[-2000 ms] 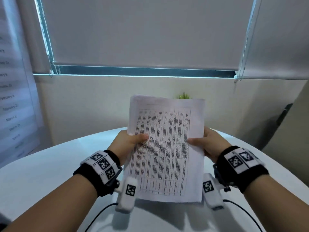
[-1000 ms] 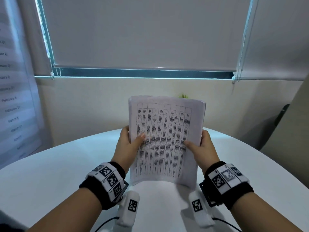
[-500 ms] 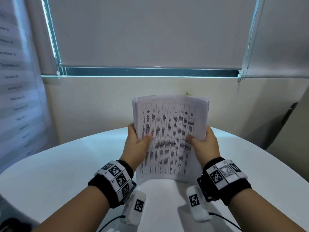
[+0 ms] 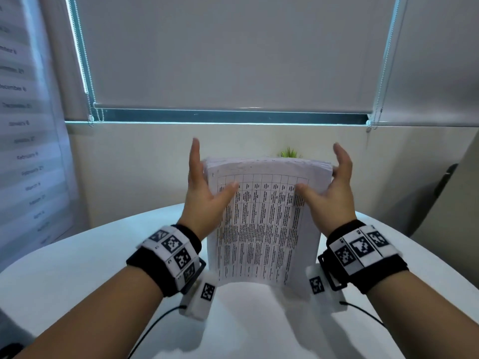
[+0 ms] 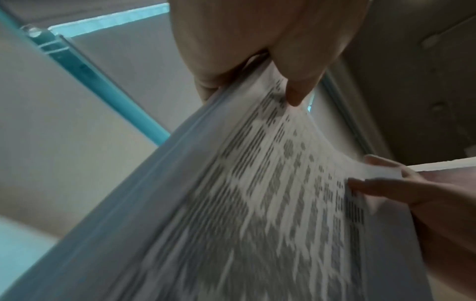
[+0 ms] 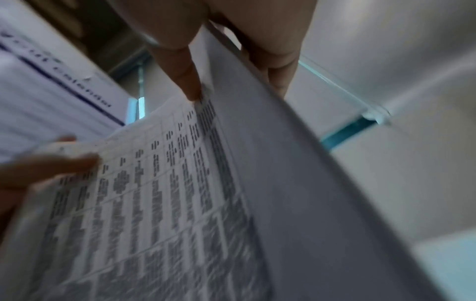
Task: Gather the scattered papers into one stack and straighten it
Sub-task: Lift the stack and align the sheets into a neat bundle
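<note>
The stack of printed papers (image 4: 259, 229) stands upright on its bottom edge on the white round table (image 4: 77, 281), slightly bowed, with a table of text facing me. My left hand (image 4: 207, 187) lies against its upper left edge, fingers straight up past the top and thumb flat on the front page. My right hand (image 4: 329, 193) mirrors it at the upper right edge. The left wrist view shows the stack (image 5: 257, 203) running between thumb and fingers of my left hand (image 5: 257, 40). In the right wrist view the stack (image 6: 180, 203) sits the same way in my right hand (image 6: 231, 30).
A small green plant (image 4: 289, 152) peeks over the stack at the table's far side. A wall with a lowered blind (image 4: 233, 60) stands behind it. A calendar poster (image 4: 20, 125) hangs at the left. Thin black cables (image 4: 155, 325) trail from my wrists over the near table.
The stack came down from the air onto its bottom edge on the table. Both hands slid up from its middle to the top corners and their fingers straightened.
</note>
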Demonstrator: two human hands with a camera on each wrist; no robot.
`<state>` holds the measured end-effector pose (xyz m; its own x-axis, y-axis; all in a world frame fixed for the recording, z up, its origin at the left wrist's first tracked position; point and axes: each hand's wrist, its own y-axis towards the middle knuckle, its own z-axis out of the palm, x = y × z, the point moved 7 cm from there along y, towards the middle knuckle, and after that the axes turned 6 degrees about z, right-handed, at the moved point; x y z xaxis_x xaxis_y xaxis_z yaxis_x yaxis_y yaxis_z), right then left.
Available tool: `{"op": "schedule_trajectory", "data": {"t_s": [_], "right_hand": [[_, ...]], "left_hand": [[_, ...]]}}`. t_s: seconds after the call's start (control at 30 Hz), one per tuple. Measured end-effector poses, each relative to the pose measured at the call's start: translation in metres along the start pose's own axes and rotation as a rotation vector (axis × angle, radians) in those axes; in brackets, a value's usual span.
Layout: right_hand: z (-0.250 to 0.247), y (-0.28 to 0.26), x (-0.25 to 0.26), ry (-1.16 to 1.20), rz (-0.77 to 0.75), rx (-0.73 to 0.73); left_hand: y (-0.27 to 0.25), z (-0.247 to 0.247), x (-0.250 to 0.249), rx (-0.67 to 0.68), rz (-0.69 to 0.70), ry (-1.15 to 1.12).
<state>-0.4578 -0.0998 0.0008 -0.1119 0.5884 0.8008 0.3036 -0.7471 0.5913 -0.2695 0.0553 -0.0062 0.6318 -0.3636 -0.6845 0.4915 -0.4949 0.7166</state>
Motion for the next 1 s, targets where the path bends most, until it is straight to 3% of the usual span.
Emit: {"op": "schedule_trajectory", "data": {"t_s": [0.1, 0.17, 0.37, 0.43, 0.53, 0.63, 0.83, 0.9, 1.0], "right_hand": [[-0.002, 0.009, 0.021, -0.252, -0.152, 0.005], [-0.003, 0.014, 0.023, -0.333, -0.17, 0.009], [-0.003, 0.018, 0.01, -0.185, -0.07, 0.04], [-0.003, 0.013, -0.008, -0.05, 0.041, 0.057], [0.002, -0.005, -0.054, 0.086, 0.265, 0.086], [0.019, -0.03, -0.102, -0.058, 0.4, 0.31], [0.02, -0.062, -0.138, -0.659, 0.592, 0.631], [0.019, -0.068, -0.143, -0.755, 0.657, 0.679], [0.017, -0.068, -0.145, -0.704, 0.72, 0.658]], "left_hand": [[0.018, -0.004, -0.028, 0.035, 0.22, 0.276], [0.023, -0.004, -0.026, 0.089, 0.25, 0.342], [0.022, -0.009, -0.005, 0.026, 0.08, 0.166], [0.008, -0.005, 0.009, 0.05, -0.043, 0.037], [-0.025, 0.004, 0.047, 0.138, -0.252, 0.017], [-0.051, 0.009, 0.087, 0.284, -0.399, 0.089], [-0.072, 0.012, 0.125, 0.603, -0.536, 0.342], [-0.074, 0.015, 0.128, 0.664, -0.543, 0.417], [-0.071, 0.016, 0.122, 0.675, -0.534, 0.461]]}}
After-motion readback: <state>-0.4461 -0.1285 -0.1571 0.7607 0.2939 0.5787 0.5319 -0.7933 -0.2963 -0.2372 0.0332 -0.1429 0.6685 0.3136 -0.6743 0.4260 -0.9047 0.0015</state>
